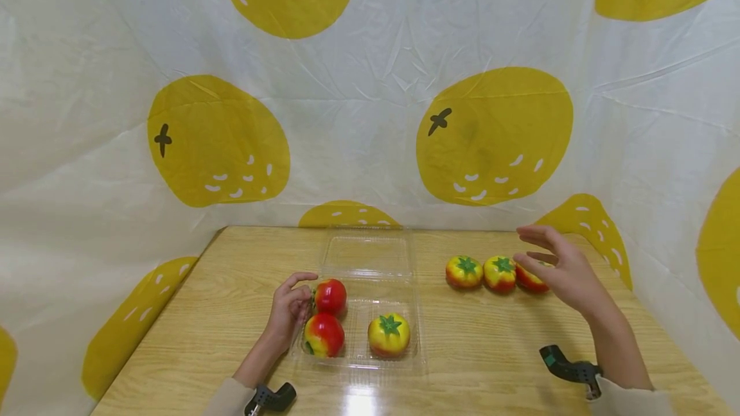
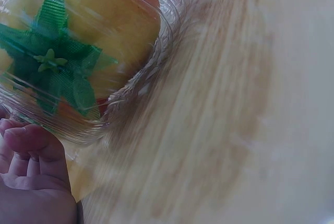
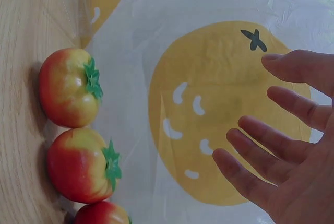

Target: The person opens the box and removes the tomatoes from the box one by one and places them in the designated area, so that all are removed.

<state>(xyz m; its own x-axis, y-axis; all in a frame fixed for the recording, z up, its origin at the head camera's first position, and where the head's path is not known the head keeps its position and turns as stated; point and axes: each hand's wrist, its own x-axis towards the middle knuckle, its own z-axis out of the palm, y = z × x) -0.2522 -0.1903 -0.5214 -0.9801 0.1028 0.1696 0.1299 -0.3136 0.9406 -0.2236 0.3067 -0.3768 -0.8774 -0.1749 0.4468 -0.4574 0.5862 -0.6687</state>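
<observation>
A clear plastic container stands with its lid folded back behind it. Two red-and-yellow artificial tomatoes lie tipped on its left side, and a yellower one sits leaf-up at front right. My left hand grips the container's left edge beside the upper red tomato; the left wrist view shows its fingers curled at the clear wall. Raised over the right end of a row of three tomatoes, my right hand has spread fingers and holds nothing. It partly hides the rightmost tomato.
The wooden table meets a white curtain with large yellow fruit prints at the back and sides. The middle tomato of the row stands close to its neighbours, to the right of the container.
</observation>
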